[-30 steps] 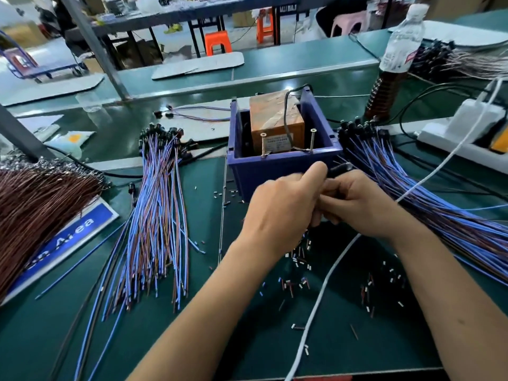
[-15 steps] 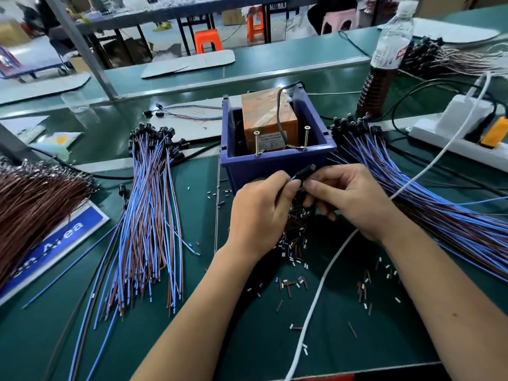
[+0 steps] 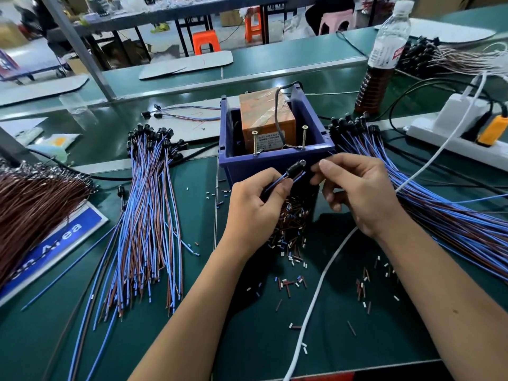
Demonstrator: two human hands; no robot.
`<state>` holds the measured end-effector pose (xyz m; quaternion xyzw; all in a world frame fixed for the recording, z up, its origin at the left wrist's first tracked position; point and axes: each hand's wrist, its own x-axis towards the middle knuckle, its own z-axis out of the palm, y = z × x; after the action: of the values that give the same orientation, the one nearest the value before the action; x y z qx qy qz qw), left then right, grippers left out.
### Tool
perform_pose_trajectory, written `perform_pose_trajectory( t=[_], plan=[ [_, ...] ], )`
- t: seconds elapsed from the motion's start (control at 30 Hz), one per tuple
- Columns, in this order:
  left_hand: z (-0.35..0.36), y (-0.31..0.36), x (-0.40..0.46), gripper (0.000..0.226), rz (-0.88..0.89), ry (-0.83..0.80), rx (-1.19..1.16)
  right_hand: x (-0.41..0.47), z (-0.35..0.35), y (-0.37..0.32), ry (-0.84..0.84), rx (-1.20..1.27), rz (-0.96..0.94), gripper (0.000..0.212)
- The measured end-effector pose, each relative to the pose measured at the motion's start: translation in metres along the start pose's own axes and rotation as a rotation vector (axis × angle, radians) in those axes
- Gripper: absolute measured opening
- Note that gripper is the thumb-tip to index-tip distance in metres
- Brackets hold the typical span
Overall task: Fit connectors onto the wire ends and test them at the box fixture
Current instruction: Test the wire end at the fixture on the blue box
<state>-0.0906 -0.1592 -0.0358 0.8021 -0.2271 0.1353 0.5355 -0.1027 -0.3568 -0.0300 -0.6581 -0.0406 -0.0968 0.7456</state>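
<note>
Left hand [image 3: 254,207] pinches a blue-brown wire pair [image 3: 277,182] just behind its black connector [image 3: 295,168], in front of the blue box fixture [image 3: 275,160]. Right hand [image 3: 357,191] beside it, fingers curled; can't tell if they hold anything.

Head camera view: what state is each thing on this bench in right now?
Left hand: pinches the wires just below the black connector.
Right hand: fingers curled beside the connector; contact unclear.
Blue box fixture: open-topped, two screws upright.
Bottle: upright, capped, part full.
Left wire bundle: lying flat.
</note>
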Motion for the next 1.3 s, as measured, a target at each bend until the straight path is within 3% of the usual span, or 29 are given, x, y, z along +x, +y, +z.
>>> perform_pose_trajectory(
  t=[0.33, 0.5, 0.7, 1.03, 1.1, 1.17, 1.3],
  plan=[
    [0.001, 0.002, 0.000, 0.024, -0.014, -0.032, -0.046, -0.007, 0.012, 0.002, -0.067, -0.053, -0.026, 0.011],
    [0.001, 0.003, 0.000, 0.029, -0.053, 0.025, -0.140, -0.003, 0.005, 0.001, 0.040, 0.051, -0.053, 0.009],
    [0.007, 0.007, -0.002, 0.030, -0.050, 0.077, -0.213, -0.012, 0.033, 0.008, -0.087, 0.115, -0.001, 0.013],
    [0.007, 0.004, -0.001, 0.032, -0.045, 0.095, -0.239, -0.013, 0.047, 0.004, -0.037, 0.267, 0.071, 0.011],
    [0.008, 0.006, -0.002, 0.032, -0.034, 0.139, -0.197, -0.013, 0.049, 0.004, -0.028, 0.271, 0.078, 0.005],
    [0.010, 0.010, -0.004, 0.033, 0.010, 0.250, -0.082, -0.014, 0.050, 0.004, -0.001, 0.224, 0.030, 0.013],
    [0.009, 0.013, -0.006, 0.034, 0.092, 0.503, 0.042, -0.017, 0.056, 0.001, 0.055, 0.010, -0.221, 0.013]
  ],
)
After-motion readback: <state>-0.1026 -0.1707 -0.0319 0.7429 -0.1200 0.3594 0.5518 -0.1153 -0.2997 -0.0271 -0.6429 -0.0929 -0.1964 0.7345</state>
